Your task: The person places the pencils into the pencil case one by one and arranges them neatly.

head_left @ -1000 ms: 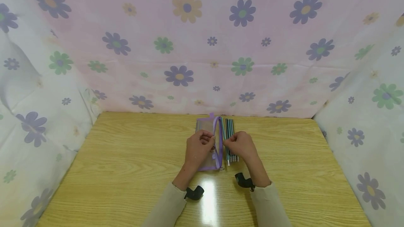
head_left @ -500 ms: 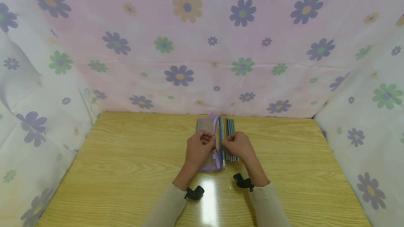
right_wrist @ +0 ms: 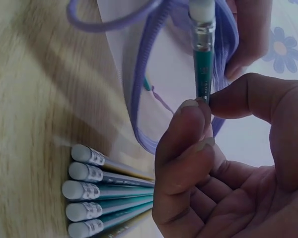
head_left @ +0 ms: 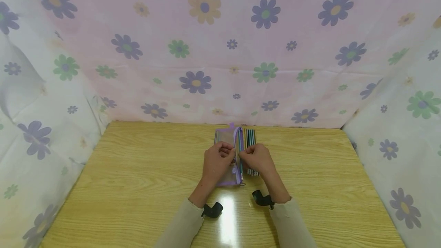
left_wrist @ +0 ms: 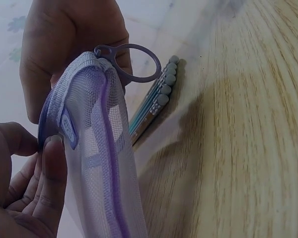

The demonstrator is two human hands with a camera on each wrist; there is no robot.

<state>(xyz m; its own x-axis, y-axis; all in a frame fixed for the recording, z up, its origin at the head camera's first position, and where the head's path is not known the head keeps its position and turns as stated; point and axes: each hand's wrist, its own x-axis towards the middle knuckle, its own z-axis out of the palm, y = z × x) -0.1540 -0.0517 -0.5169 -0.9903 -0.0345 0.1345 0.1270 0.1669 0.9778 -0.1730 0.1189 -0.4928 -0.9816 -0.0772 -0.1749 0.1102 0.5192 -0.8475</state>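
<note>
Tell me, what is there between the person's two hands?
In the head view, between the left hand and the right hand is part of the open purple-trimmed pouch, plus the pencil that the right hand pinches.

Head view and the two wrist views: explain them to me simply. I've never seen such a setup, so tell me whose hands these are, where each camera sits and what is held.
There is no machine here, just a person's two bare hands. The wide picture comes from a camera worn on the head, looking forward and down. Each of the two close-ups comes from a camera worn on one wrist, watching that hand's work.

The left hand pinches the edge of a purple-trimmed mesh zip pouch, whose zip is open. The right hand pinches a teal pencil at the pouch's opening, its white eraser end sticking out past the fingers.

On the wooden table, to the right of the pouch, lies a row of eraser-tipped pencils.
</note>
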